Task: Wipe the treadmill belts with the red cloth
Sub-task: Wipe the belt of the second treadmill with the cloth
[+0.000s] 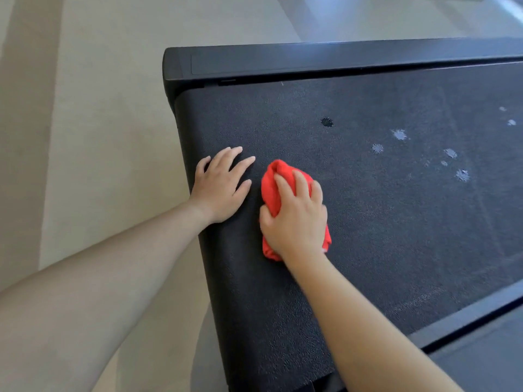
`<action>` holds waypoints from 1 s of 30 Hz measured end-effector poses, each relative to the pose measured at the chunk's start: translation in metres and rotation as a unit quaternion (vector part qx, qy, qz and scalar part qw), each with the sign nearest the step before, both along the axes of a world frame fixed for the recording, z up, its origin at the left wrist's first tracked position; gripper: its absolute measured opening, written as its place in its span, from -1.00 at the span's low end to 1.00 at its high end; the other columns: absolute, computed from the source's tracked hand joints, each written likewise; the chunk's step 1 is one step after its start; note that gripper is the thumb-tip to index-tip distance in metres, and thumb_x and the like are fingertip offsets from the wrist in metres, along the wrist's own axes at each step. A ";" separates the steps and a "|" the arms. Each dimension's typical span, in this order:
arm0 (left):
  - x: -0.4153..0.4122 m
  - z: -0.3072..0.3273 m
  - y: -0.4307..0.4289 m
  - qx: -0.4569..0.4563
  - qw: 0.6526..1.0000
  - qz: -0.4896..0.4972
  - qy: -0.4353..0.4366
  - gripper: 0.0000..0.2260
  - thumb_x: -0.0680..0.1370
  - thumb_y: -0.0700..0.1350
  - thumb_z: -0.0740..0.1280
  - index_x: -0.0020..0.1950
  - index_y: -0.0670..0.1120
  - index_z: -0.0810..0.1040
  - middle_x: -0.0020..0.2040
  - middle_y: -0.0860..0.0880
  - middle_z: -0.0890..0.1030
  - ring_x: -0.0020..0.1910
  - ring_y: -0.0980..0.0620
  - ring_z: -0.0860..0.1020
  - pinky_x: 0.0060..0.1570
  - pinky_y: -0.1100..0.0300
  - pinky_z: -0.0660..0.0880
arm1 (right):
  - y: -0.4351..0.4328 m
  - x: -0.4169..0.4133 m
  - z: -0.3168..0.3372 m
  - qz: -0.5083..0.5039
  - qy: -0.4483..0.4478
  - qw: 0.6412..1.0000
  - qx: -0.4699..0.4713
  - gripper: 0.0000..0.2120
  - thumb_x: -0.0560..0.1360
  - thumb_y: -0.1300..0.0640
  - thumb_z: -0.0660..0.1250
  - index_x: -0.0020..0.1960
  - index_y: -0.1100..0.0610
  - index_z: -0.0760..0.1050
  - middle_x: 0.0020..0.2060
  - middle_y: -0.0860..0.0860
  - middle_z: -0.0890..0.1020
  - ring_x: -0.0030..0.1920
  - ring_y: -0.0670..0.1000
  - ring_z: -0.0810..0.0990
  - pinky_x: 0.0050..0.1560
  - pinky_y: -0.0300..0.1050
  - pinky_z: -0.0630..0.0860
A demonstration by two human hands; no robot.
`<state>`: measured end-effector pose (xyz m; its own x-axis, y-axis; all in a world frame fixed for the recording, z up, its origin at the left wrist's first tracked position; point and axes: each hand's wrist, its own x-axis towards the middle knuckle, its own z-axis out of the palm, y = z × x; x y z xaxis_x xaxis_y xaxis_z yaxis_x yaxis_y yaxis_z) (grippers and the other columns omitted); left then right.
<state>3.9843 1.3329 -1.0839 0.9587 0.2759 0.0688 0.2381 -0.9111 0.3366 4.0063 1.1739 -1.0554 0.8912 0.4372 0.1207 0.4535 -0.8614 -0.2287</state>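
Lying bunched on the black treadmill belt [368, 222] near its end edge, the red cloth [273, 188] is grasped by the right hand [295, 219], fingers curled over it. Just beside it, the left hand [219, 183] rests flat, fingers released and spread. Pale wet spots [399, 134] dot the belt further right; beige floor [99, 123] surrounds the machine.
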 end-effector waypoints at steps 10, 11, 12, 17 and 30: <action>-0.007 -0.001 0.027 -0.003 0.999 0.046 -0.005 -0.55 0.60 0.02 0.16 0.48 -0.01 0.25 0.52 -0.07 0.17 0.50 -0.07 0.10 0.42 -0.14 0.11 | -0.029 -0.068 -0.002 0.035 -0.038 0.999 0.002 -0.43 0.28 -0.11 0.15 0.25 0.00 0.49 0.30 0.03 0.47 0.24 0.22 0.44 -0.13 0.05 0.51; -0.006 -0.002 0.027 -0.012 0.998 0.054 -0.006 -0.55 0.60 0.02 0.15 0.49 -0.02 0.24 0.53 -0.08 0.16 0.51 -0.08 0.08 0.42 -0.13 0.12 | -0.027 -0.066 -0.002 0.033 -0.036 0.999 0.004 -0.43 0.28 -0.12 0.15 0.25 -0.01 0.49 0.29 0.03 0.48 0.24 0.22 0.44 -0.14 0.05 0.52; -0.006 -0.002 0.026 -0.021 0.998 0.059 -0.006 -0.55 0.61 0.01 0.14 0.50 -0.03 0.22 0.53 -0.08 0.15 0.51 -0.08 0.07 0.43 -0.13 0.12 | -0.024 -0.059 -0.003 0.032 -0.031 0.999 0.007 -0.43 0.28 -0.13 0.15 0.26 -0.01 0.49 0.29 0.03 0.48 0.25 0.23 0.43 -0.12 0.05 0.52; -0.006 0.001 0.024 -0.032 0.997 0.065 0.009 -0.54 0.62 0.02 0.09 0.51 -0.02 0.17 0.54 -0.07 0.09 0.52 -0.05 0.01 0.45 -0.05 0.08 | 0.006 -0.006 0.002 0.062 0.012 0.998 0.000 -0.44 0.38 -0.10 0.25 0.37 -0.05 0.38 0.39 -0.01 0.36 0.35 0.21 0.27 0.08 0.11 0.44; -0.010 0.001 0.049 -0.064 0.990 0.128 -0.001 -0.50 0.62 0.01 0.10 0.52 -0.12 0.13 0.55 -0.08 0.09 0.51 -0.07 0.06 0.46 0.01 0.07 | 0.016 -0.024 -0.005 0.071 -0.035 0.997 0.009 -0.45 0.32 -0.09 0.24 0.30 -0.03 0.45 0.33 0.01 0.45 0.29 0.24 0.37 -0.04 0.11 0.48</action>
